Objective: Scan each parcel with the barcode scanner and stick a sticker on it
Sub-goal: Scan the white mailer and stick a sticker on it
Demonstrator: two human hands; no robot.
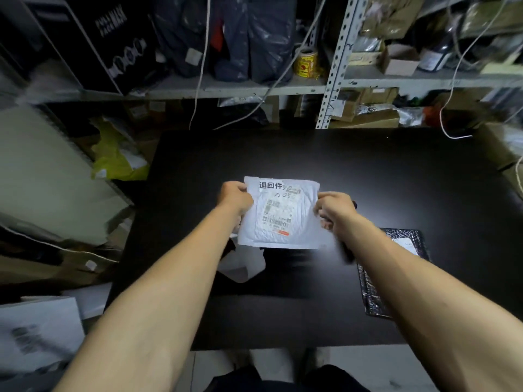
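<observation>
White parcel (280,215) — black parcel (396,267) beside, shelves (232,87) behind.

Left hand (236,197): mid-frame, I see my fingers curled, pinching.
Right hand (335,212): just right of centre, fingers curled, gripping.
Forearms: bare, rising from the lower corners.

Dim scene; light pools centrally, overexposing white padded mailer parcel (280,213). Matte black tabletop (396,176) swallows detail. Motion blur on right hand (335,212). Wide-angle bending, smear at edges.
</observation>
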